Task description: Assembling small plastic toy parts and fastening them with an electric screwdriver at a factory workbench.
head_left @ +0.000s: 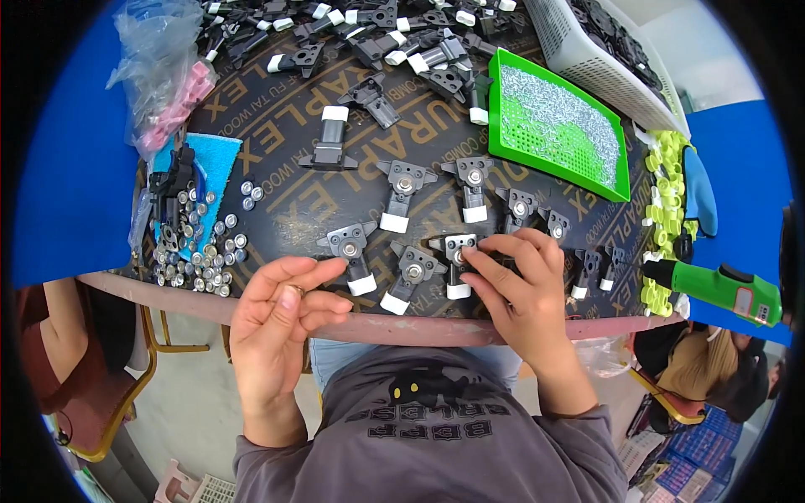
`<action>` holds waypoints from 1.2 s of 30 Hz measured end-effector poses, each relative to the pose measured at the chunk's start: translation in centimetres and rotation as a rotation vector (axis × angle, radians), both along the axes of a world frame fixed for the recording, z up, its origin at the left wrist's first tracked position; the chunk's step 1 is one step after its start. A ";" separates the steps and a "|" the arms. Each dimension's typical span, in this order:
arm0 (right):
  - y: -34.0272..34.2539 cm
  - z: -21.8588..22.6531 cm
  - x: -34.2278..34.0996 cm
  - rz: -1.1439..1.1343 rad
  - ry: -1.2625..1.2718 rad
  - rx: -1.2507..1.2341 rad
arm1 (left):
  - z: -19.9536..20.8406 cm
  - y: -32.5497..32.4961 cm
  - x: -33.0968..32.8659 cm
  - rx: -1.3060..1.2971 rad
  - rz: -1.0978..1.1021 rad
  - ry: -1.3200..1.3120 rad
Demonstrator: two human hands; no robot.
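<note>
My left hand is above the table's near edge, thumb and fingers pinched on a tiny metallic thing that is mostly hidden. My right hand has its thumb and forefinger closed at the side of a black plastic bracket with a white end cap, a silvery plate and a round metal piece on top. Around it lie several similar black brackets, including one with a round metal centre between my hands, one nearer my left hand, and others behind and to the right.
Small metal cylinders cluster at the left by a blue cloth. A green tray of screws stands back right, beside a white basket. Yellow-green rings and a green electric screwdriver are at the right. Black parts pile up behind.
</note>
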State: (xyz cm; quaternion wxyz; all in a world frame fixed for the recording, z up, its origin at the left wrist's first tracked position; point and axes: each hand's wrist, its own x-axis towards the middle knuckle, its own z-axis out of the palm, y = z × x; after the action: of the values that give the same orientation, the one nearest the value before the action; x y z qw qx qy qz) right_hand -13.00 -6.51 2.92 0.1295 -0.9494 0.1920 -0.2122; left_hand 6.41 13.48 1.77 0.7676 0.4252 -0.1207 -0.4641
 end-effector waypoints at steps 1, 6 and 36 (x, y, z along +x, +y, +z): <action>0.1 -0.1 0.0 -0.004 -0.009 -0.009 | 0.0 -0.1 0.0 -0.003 0.002 -0.002; 0.2 0.5 0.7 0.006 -0.060 -0.003 | 0.0 -0.4 0.4 -0.015 0.058 0.033; 1.2 0.3 10.1 0.393 0.014 0.189 | -0.1 0.8 0.7 0.054 0.028 0.009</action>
State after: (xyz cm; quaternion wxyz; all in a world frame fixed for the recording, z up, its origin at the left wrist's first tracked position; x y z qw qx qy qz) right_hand -2.92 -5.30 3.24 0.2555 -0.9536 0.0232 -0.1575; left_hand 7.07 14.31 1.67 0.7627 0.4454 -0.0988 -0.4584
